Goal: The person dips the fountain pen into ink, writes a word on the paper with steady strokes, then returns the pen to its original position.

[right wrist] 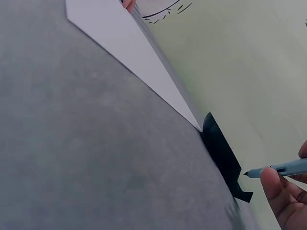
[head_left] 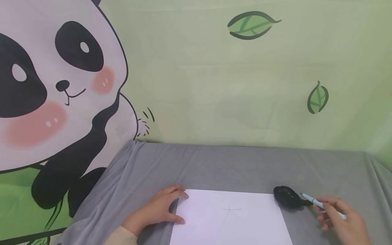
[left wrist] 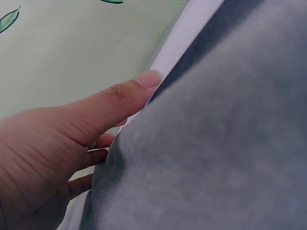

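Note:
A white sheet of paper [head_left: 202,223] lies on the grey cloth, with a few thin pencil-like strokes [head_left: 231,209] near its top. My left hand [head_left: 154,209] rests at the sheet's upper left edge, thumb and fingers spread; the left wrist view shows the thumb [left wrist: 129,93] on the paper's edge. At the right, my right hand [head_left: 349,217] holds a light blue pen [head_left: 311,200] above the cloth, dark tip pointing left, off the paper. Just left of that tip, a glossy black rounded object [head_left: 286,197] with a narrow handle-like end lies by the sheet's upper right corner.
Grey cloth [head_left: 214,163] covers the table and drapes down at its left side. Behind stands a pale green backdrop [head_left: 190,85] printed with a large panda [head_left: 76,102] and leaves [head_left: 252,25].

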Demonstrator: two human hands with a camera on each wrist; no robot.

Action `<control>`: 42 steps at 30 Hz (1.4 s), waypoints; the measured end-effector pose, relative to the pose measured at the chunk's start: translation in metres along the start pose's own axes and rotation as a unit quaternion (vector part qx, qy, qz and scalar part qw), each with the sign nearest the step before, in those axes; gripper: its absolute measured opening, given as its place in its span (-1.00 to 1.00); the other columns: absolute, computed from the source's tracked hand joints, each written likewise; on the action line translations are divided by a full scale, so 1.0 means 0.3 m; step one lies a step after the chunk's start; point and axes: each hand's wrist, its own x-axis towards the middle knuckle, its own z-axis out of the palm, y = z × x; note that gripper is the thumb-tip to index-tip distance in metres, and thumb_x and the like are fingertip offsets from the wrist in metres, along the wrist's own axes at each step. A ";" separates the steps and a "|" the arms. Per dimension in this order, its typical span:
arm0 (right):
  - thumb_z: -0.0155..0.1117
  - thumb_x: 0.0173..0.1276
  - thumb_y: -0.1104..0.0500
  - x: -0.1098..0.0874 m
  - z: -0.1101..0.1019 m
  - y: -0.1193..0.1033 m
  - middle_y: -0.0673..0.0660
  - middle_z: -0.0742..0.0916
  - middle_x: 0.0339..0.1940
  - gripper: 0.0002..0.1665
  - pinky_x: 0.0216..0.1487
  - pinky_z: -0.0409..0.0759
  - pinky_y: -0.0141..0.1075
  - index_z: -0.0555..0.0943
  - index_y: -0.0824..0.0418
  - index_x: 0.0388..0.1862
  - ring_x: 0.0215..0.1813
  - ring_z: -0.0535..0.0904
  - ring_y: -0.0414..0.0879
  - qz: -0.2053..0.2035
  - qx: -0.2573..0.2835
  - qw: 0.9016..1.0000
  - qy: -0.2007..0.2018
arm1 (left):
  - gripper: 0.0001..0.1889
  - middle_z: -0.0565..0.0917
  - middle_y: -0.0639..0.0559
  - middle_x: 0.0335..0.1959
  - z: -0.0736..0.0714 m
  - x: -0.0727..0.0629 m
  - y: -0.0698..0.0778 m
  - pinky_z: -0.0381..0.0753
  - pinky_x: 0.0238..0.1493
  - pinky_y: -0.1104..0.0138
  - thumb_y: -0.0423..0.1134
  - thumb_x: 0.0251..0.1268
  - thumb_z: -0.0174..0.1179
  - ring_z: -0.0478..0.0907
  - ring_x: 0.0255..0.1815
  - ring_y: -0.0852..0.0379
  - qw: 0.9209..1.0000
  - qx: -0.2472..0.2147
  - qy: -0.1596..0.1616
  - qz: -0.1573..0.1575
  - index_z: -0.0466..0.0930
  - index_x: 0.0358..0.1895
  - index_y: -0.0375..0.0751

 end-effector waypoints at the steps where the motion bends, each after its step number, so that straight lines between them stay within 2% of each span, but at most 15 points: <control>1: -0.10 0.52 -0.13 -0.002 -0.001 0.001 -0.29 0.70 -0.44 -0.43 -0.47 0.59 -0.29 0.49 0.32 0.14 -0.50 0.63 -0.18 0.006 -0.007 1.000 -0.001 | -0.32 0.49 -0.06 0.26 -0.001 0.000 0.001 0.36 0.24 -0.11 0.17 -0.15 0.45 0.41 0.29 -0.13 1.000 0.001 0.001 0.001 0.52 0.10 -0.05; 4: -0.05 0.49 -0.15 -0.007 -0.001 0.011 -0.31 0.71 -0.43 -0.44 -0.45 0.55 -0.33 0.50 0.28 0.14 -0.53 0.64 -0.14 0.023 -0.023 0.999 -0.003 | -0.32 0.49 -0.07 0.24 -0.005 -0.002 0.002 0.36 0.22 -0.12 0.18 -0.14 0.44 0.42 0.28 -0.15 1.000 0.005 0.004 0.008 0.52 0.09 -0.06; 9: 0.04 0.46 -0.10 -0.015 0.008 0.031 -0.38 0.69 -0.42 -0.51 -0.46 0.55 -0.34 0.53 0.25 0.10 -0.56 0.63 -0.14 0.014 -0.028 1.000 0.003 | -0.31 0.49 -0.07 0.25 -0.005 -0.002 0.001 0.36 0.23 -0.12 0.18 -0.14 0.45 0.41 0.28 -0.14 1.000 0.004 0.003 0.006 0.52 0.10 -0.05; 15: 0.09 0.41 -0.17 -0.016 0.020 0.048 -0.34 0.71 -0.38 -0.45 -0.48 0.56 -0.31 0.55 0.21 0.14 -0.55 0.63 -0.14 0.036 -0.031 0.999 0.005 | -0.31 0.49 -0.04 0.25 -0.001 0.002 -0.001 0.36 0.23 -0.11 0.19 -0.15 0.44 0.42 0.28 -0.12 1.000 0.008 0.005 0.005 0.51 0.10 -0.03; 17: 0.12 0.40 -0.17 -0.020 0.021 0.050 -0.34 0.71 -0.42 -0.46 -0.50 0.57 -0.31 0.56 0.20 0.13 -0.56 0.63 -0.15 0.029 -0.034 0.999 0.009 | -0.31 0.49 -0.04 0.25 -0.001 0.003 -0.002 0.37 0.22 -0.11 0.19 -0.15 0.44 0.42 0.28 -0.12 1.000 0.010 0.005 0.006 0.51 0.10 -0.02; 18: 0.14 0.38 -0.18 -0.021 0.020 0.050 -0.33 0.72 -0.44 -0.50 -0.50 0.56 -0.32 0.59 0.13 0.10 -0.56 0.62 -0.16 0.030 -0.035 0.999 0.010 | -0.31 0.49 -0.04 0.25 0.000 0.003 -0.003 0.37 0.23 -0.11 0.19 -0.15 0.44 0.41 0.28 -0.12 1.000 0.008 0.005 0.005 0.51 0.10 -0.03; 21: 0.20 0.34 -0.19 -0.026 0.016 0.046 -0.23 0.74 -0.51 -0.47 -0.51 0.53 -0.36 0.60 0.12 0.11 -0.60 0.60 -0.15 0.032 -0.047 0.998 0.013 | -0.31 0.49 -0.05 0.25 0.000 0.004 -0.004 0.36 0.23 -0.11 0.18 -0.15 0.45 0.41 0.28 -0.13 1.000 0.007 0.002 0.002 0.51 0.10 -0.02; 28: 0.19 0.36 -0.10 -0.012 0.015 0.037 -0.02 0.79 -0.43 -0.36 -0.51 0.54 -0.34 0.46 0.28 0.26 -0.57 0.60 -0.15 0.074 -0.067 0.995 -0.017 | -0.31 0.49 -0.04 0.26 -0.003 0.004 -0.002 0.36 0.25 -0.11 0.20 -0.15 0.44 0.41 0.30 -0.12 1.000 -0.005 -0.003 -0.004 0.52 0.10 -0.02; 33: 0.18 0.36 -0.06 -0.005 0.012 0.057 0.05 0.80 -0.31 -0.37 -0.51 0.54 -0.35 0.45 0.31 0.25 -0.52 0.62 -0.28 0.043 -0.099 0.994 -0.033 | -0.31 0.49 -0.04 0.26 -0.004 0.004 -0.002 0.37 0.24 -0.11 0.20 -0.15 0.44 0.41 0.30 -0.12 1.000 -0.006 -0.003 -0.005 0.52 0.10 -0.02; 39: 0.23 0.32 0.03 0.005 0.018 0.055 0.05 0.76 -0.40 -0.42 -0.53 0.41 -0.38 0.48 0.39 0.18 -0.55 0.53 -0.23 0.035 -0.138 0.989 -0.030 | -0.31 0.49 -0.03 0.26 -0.001 0.004 -0.004 0.38 0.24 -0.09 0.21 -0.15 0.43 0.42 0.29 -0.11 1.000 -0.002 -0.001 -0.002 0.53 0.11 -0.01; 42: 0.25 0.30 0.04 0.006 0.016 0.043 0.11 0.75 -0.37 -0.43 -0.50 0.37 -0.40 0.49 0.43 0.13 -0.51 0.50 -0.27 0.018 -0.159 0.986 -0.038 | -0.31 0.49 -0.01 0.26 -0.001 0.003 -0.006 0.38 0.24 -0.08 0.22 -0.14 0.43 0.42 0.29 -0.10 1.000 -0.005 -0.001 -0.004 0.53 0.11 0.00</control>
